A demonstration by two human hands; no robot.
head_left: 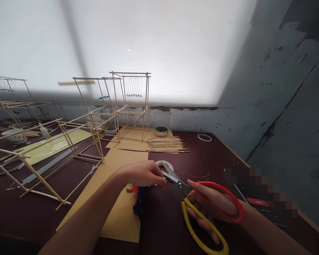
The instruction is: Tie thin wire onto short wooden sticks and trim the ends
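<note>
The right hand [214, 199] holds scissors [180, 185] near an illegible red label [257, 202].

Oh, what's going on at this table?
Someone's right hand holds red-and-yellow-handled scissors, the blades parted. The left hand is at the blades, fingers bent inward; whether it grips anything is hard to tell. Beyond lies a pile of thin sticks, and stick frames stand farther left, some with small balls hanging in them.
</note>
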